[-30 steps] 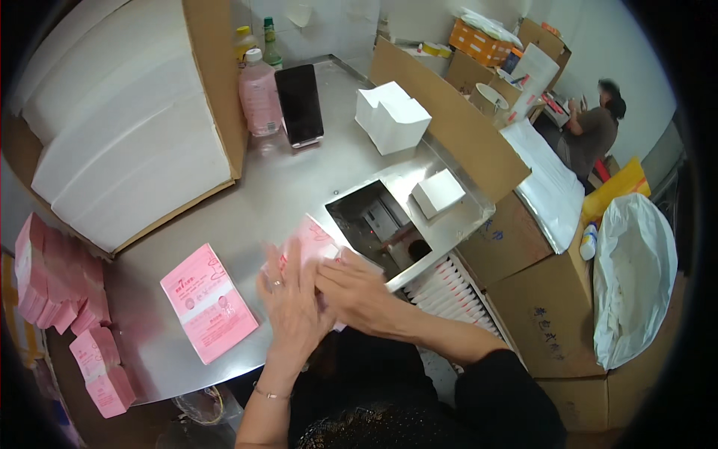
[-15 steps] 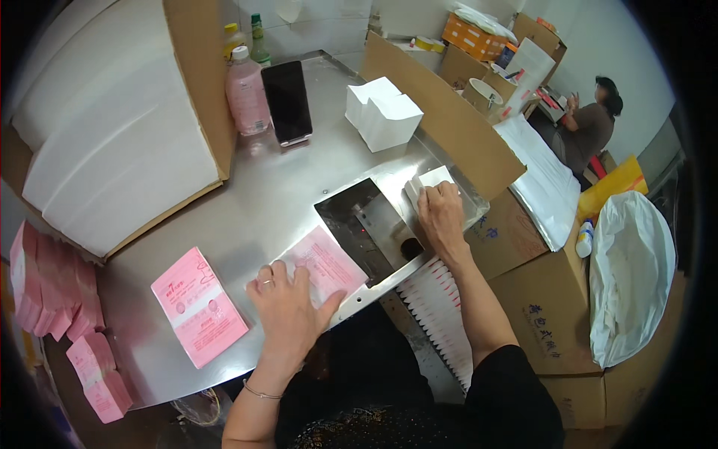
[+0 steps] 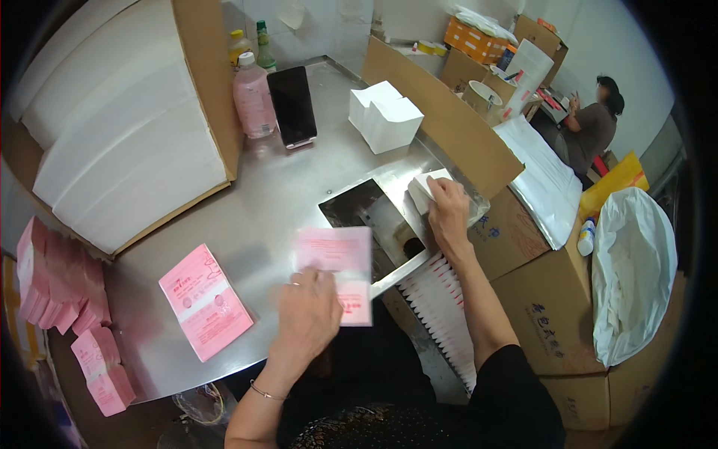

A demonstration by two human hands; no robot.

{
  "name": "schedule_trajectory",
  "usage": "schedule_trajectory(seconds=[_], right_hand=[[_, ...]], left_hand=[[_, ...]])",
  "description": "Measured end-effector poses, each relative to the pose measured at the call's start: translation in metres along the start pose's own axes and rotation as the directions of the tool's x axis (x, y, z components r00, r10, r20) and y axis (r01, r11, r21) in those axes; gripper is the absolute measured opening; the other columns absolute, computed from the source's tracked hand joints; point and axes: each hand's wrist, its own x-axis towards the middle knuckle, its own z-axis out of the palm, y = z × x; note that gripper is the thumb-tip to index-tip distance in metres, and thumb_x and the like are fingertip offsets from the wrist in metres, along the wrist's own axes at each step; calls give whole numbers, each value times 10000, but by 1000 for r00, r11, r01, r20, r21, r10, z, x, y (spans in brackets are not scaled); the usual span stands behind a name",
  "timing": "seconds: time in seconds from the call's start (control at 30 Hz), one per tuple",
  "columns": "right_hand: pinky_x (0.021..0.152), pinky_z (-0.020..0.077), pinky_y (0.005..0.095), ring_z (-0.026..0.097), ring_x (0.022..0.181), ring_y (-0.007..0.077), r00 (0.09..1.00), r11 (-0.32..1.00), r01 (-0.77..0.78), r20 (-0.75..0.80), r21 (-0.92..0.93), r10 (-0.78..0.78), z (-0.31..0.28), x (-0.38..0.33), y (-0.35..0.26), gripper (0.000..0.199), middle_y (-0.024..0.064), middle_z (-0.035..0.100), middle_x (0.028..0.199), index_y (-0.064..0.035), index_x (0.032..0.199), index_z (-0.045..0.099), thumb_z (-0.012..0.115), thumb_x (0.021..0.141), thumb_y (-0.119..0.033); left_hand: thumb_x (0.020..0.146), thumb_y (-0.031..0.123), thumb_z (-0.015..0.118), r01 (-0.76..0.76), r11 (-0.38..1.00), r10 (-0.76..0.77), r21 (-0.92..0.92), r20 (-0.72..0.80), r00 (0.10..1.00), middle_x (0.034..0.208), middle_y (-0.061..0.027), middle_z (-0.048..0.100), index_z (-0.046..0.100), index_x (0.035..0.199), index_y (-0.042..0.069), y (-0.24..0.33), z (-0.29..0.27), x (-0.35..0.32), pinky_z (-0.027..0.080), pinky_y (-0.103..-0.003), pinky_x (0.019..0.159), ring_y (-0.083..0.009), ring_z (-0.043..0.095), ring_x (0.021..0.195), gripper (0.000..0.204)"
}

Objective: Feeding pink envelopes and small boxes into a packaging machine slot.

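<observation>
My left hand, somewhat blurred, holds a flat pink-and-white printed packet at the table's front edge, left of a dark rectangular opening in the steel top. My right hand is closed on a small stack of folded white tissues beyond the opening's right side; its fingertips press the stack's top and side. A neat pile of pink printed packets lies on the table to the left of my left hand. Farther back stands a larger white tissue stack.
A phone on a stand and a pink bottle stand at the back. An open carton of white sheets fills the left. More pink packets sit below it. Cartons and a white bag are at right; another person sits behind.
My left hand has lifted the pink packet off the tabletop and moved it right and toward me. My right hand stays at the small tissue stack, its fingers shifted slightly.
</observation>
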Motion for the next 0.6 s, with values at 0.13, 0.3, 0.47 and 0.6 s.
schedule_trajectory(seconds=[0.13,0.3,0.47,0.6], right_hand=[[908,522,509,646,1026,413,921,850,376,-52,370,-385,-8,-33,-80,429,214,652,1168,-8,1225,604,630,797,-1],[1021,416,667,621,944,338,811,711,508,8,486,-585,-17,-63,-158,409,184,585,989,-2,1221,628,593,832,-122],[1049,314,711,622,973,360,806,931,329,468,154,-363,65,-21,-140,203,186,653,970,-30,1005,659,608,837,-132],[798,538,529,673,879,433,841,953,-163,541,255,-1,61,-25,-83,173,243,687,888,-6,900,682,577,874,-141]], left_hand=[[731,210,724,42,994,-32,-105,95,995,982,-161,535,594,1187,9,0,-11,-11,459,-433,760,-327,551,904,515],[692,243,771,93,993,-95,-75,-17,995,968,-150,530,539,1359,44,-14,-18,-10,445,-428,732,-320,541,891,734],[811,156,705,125,987,-116,-97,89,989,910,-149,550,447,1465,51,1,-30,-10,456,-440,770,-323,564,869,710],[734,49,702,46,973,-27,-225,89,996,953,-121,555,633,1143,76,-18,-42,-37,437,-451,785,-322,548,903,416]])
